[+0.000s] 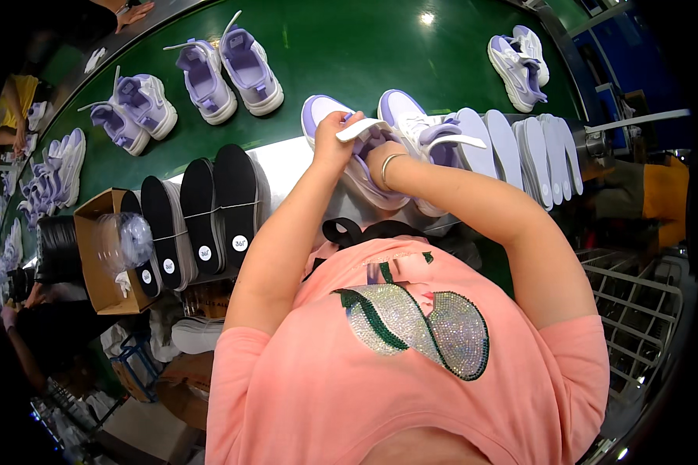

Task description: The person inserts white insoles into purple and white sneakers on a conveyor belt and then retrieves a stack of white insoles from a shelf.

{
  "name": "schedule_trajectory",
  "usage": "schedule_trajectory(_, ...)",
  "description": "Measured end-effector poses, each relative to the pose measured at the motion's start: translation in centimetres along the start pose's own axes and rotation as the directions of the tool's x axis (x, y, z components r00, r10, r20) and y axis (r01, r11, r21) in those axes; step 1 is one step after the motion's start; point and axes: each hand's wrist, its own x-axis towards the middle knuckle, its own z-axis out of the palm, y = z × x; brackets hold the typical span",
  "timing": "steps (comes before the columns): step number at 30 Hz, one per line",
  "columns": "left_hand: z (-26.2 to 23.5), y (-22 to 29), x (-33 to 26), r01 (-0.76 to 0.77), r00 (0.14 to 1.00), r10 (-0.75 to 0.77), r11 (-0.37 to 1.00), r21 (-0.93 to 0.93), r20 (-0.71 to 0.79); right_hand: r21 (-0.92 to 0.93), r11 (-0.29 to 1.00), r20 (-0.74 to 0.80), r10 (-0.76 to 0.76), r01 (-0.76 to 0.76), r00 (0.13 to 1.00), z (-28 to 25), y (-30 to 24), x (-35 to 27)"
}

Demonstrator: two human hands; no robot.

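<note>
A white and lavender sneaker (318,110) sits in front of me at the near edge of the green table, its toe pointing away. My left hand (335,141) is closed on the white strap (364,129) at the shoe's opening, pulling it to the left. Into the same shoe goes my right hand (384,161), with a bangle at the wrist; its fingers are hidden inside. Just to the right stands the matching sneaker (402,108), its strap loose, touching or nearly touching my right forearm.
Pale insoles (504,147) lie in a row at right, black insole bundles (236,194) at left beside a cardboard box (97,267). More sneakers (248,70) stand on the green table (341,46), with another pair (520,70) far right. Other people work at far left.
</note>
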Motion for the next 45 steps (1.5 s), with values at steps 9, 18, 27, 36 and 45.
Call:
schedule_trajectory(9, 0.2, -1.2, 0.6, -0.036, 0.999, 0.038, 0.998, 0.050, -0.034, 0.115, 0.970, 0.116, -0.226, 0.213, 0.967, 0.9, 2.0, -4.2)
schedule_trajectory(18, 0.6, -0.9, 0.8, -0.038, 0.999, 0.038, 0.999, 0.035, -0.021, 0.182, 0.967, 0.063, -0.195, 0.180, 0.979, 2.0, 2.0, -4.1)
schedule_trajectory(27, -4.7, 3.3, -0.6, -0.160, 0.982, 0.110, 0.915, 0.371, 0.151, 0.408, 0.837, -0.646, -0.019, 0.366, 0.763, 4.2, 4.4, -11.4)
schedule_trajectory(36, 1.6, 9.5, -5.4, -0.729, 0.608, 0.770, 0.446, 0.519, 0.193, 0.483, 0.876, -0.638, 0.346, 0.007, 0.687, 12.9, 5.5, -11.8)
schedule_trajectory(45, 9.8, 4.0, -1.9, -0.538, 0.843, 0.353, 0.524, 0.660, 0.406, 0.770, 0.636, -0.583, 0.668, 0.054, 0.462, 13.2, 14.5, -13.1)
